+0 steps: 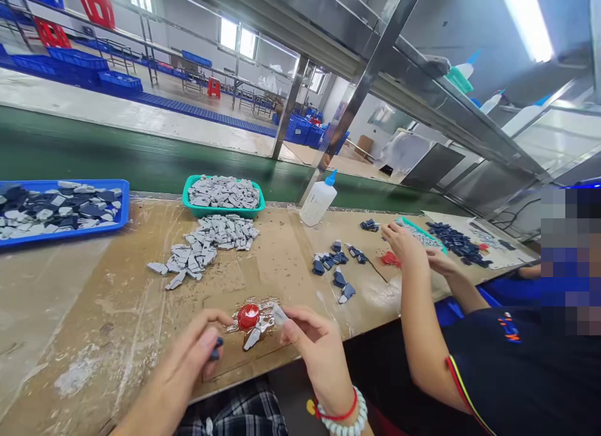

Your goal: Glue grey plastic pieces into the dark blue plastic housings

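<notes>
My left hand [200, 348] is closed around a small dark blue plastic piece [216, 348], mostly hidden by the fingers. Between thumb and fingers, my right hand [312, 339] pinches a flat light grey piece [280, 314]. Both hands hover just above the near edge of the cardboard-covered table [154, 336]. Between them a small round red dish or cap [248, 315] stands in a wet, shiny patch. Another grey piece [252, 338] lies in that patch, right beside the red dish.
Loose grey pieces [206, 248] are heaped before a green basket [225, 208] of them. A blue tray [123, 204] of mixed pieces stands left. A white bottle with blue nozzle [318, 201] and joined pieces [331, 261] lie ahead. A co-worker's arm [417, 317] reaches in at right.
</notes>
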Demonstrator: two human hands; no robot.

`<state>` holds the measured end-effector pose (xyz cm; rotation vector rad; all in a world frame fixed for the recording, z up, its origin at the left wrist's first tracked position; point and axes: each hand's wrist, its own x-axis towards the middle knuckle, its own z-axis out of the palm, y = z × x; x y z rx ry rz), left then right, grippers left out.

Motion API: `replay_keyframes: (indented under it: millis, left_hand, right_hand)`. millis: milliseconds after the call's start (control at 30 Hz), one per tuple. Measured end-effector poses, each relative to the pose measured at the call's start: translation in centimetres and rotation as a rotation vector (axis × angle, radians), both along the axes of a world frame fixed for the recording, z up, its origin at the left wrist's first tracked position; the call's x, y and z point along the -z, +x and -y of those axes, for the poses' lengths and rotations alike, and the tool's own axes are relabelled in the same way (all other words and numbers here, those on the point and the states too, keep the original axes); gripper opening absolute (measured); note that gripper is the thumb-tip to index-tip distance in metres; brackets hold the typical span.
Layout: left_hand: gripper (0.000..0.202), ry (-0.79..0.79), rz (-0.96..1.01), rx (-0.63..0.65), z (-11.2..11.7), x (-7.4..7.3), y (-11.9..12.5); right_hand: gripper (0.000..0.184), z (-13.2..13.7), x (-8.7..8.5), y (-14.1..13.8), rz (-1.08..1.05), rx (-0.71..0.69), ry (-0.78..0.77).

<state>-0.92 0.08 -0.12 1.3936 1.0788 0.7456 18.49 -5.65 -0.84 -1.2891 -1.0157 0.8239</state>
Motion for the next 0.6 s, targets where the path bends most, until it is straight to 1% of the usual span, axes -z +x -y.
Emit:
replay_keyframes:
  millis: [33, 100, 133, 200, 267, 367, 433, 467, 500, 533, 567, 600]
  left_hand:
    - [0.048, 0.041, -0.003, 0.086, -0.1, -0.2, 0.6]
    - [0.051, 0.130, 0.008, 0.245, -0.3, -0.5, 1.2]
    - [0.052, 0.166, 0.016, 0.299, -0.4, -0.6, 1.4]
    - [0.054, 0.202, 0.017, 0.344, -0.3, -0.7, 1.4]
    - [0.054, 0.237, -0.021, 0.336, -0.2, -0.8, 1.3]
    - [0.037, 0.369, -0.066, 0.290, 0.2, -1.0, 1.2]
    - [0.026, 0.436, -0.079, 0.246, 0.5, -0.9, 1.3]
    - [0.025, 0.444, -0.088, 0.229, 0.6, -0.7, 1.3]
    - [0.026, 0.429, -0.100, 0.219, 0.8, -0.5, 1.4]
    - [0.028, 0.398, -0.102, 0.228, 1.1, -0.1, 1.4]
    - [0.030, 0.347, -0.091, 0.230, 1.3, 0.2, 1.4]
    - [0.033, 0.274, -0.070, 0.218, 1.6, 0.7, 1.2]
  right_hand:
    - [0.015, 0.2, -0.5, -0.5, -0.007, -0.010, 0.037]
    - [0.013, 0.7, -1.5, -1.6, 0.075, -0.013, 0.129]
    - [0.015, 1.0, -1.9, -2.1, 0.135, -0.014, 0.177]
    - [0.020, 1.3, -2.7, -2.9, 0.236, -0.020, 0.262]
    - [0.021, 1.4, -3.0, -3.5, 0.301, -0.033, 0.318]
    - [0.018, 1.5, -2.5, -4.5, 0.407, -0.037, 0.330]
    - [0.018, 1.6, -1.5, -5.4, 0.519, 0.021, 0.347]
    - [0.019, 1.8, -1.0, -5.9, 0.580, 0.080, 0.365]
    - [0.020, 2.0, -0.5, -6.3, 0.645, 0.150, 0.383]
    - [0.022, 2.2, -0.2, -6.5, 0.710, 0.191, 0.383]
    - [0.023, 2.4, 0.0, -6.4, 0.759, 0.165, 0.387]
    - [0.024, 2.5, 0.1, -5.9, 0.782, 0.070, 0.389]
